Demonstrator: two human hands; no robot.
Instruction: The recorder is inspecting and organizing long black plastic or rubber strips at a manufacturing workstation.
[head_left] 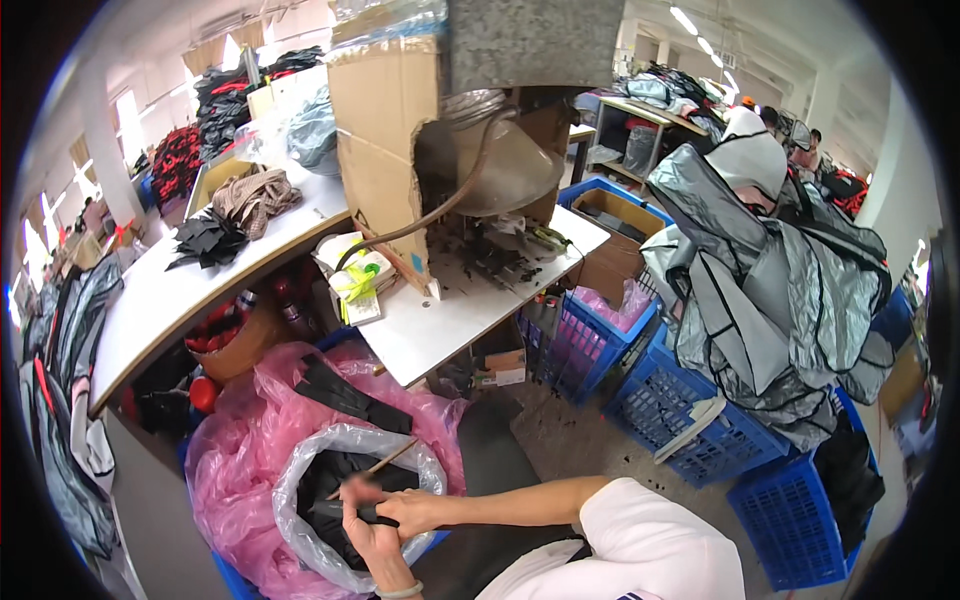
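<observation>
My left hand is closed around a small black fabric piece above a bag at the lower middle. From the right, my right hand pinches the same piece, its fingers meeting the left ones. A thin brown stick slants up just beyond my left fingertips, which are blurred; I cannot tell whether they grip it. Below, a clear plastic bag with its rim folded open holds black fabric pieces. Flat black strips lie on pink plastic just beyond it.
Ahead stands a white table bearing a cardboard box with a grey metal hood. A white bench runs to the left. On the right, blue baskets carry piled silver-grey covers.
</observation>
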